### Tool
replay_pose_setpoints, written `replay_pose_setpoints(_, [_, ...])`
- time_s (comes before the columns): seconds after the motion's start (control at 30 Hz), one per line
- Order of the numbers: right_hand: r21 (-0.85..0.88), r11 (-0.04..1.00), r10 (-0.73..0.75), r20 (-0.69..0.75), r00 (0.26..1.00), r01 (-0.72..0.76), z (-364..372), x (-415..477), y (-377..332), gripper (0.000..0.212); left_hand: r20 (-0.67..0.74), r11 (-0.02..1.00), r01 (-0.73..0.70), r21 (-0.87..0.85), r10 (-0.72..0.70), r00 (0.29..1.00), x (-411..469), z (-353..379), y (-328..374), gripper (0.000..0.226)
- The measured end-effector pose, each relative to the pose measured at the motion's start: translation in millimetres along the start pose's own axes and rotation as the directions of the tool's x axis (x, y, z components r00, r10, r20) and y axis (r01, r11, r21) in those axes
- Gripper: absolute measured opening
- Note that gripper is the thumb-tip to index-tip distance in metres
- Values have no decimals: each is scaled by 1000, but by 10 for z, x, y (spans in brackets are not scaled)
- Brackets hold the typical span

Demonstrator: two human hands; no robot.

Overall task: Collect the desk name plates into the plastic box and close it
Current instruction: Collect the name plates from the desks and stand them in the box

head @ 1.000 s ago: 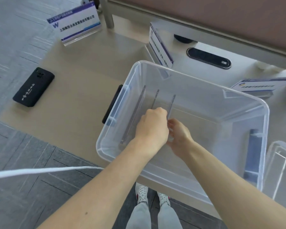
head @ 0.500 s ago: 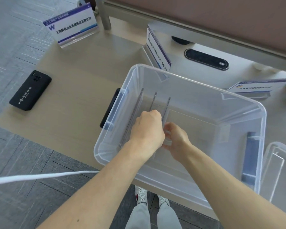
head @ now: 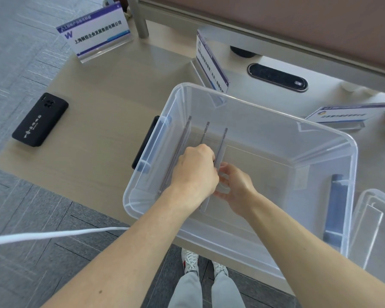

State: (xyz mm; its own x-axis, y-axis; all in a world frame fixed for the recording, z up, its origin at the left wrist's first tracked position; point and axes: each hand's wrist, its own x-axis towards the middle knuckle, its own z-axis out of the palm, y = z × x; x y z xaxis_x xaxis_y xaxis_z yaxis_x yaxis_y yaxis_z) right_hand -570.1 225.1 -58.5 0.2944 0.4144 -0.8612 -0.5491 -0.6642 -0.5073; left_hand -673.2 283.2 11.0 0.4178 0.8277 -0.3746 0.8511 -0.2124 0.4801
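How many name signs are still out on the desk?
3: name sign by the pole, name sign behind the box, name sign lying far right. Others may be out of view.

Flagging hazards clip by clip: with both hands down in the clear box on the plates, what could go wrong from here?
1. The plates in the box stand on edge with gaps between them; once the left hand and right hand let go, they may tip flat.
2. The box overhangs the desk edge, so pressing down could tilt it.
3. Three name plates, such as the far-left plate, remain outside; closing now would leave them behind.
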Motion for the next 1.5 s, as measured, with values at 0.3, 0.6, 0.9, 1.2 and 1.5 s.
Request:
replay_pose_setpoints(0.3, [-139,987,-82,22,996,84,51,-276,-249,58,59,992,71,-102,-65,996,-40,-259,163,37])
replay_pose_setpoints(0.6, [-20,941,-336,39,941,337,-507,-1511,-1361,40,-74,776,-95,-623,62,995,-258,-1624,1207,21])
replay_pose_setpoints(0.9, [93,818,-566,-52,823,568,-1568,-2479,-2426,42,-236,745,-294,-598,186,954,-247,-2319,2399,34])
replay_pose_setpoints(1.2, [53,796,-589,-162,792,603,-2866,-2278,-2776,21,-131,855,-190,-482,144,981,170,-1833,2805,27])
replay_pose_setpoints(1.5, [75,898,-403,-257,878,434,-3480,-1376,-2427,19,183,854,86,-513,11,983,818,-605,2842,38])
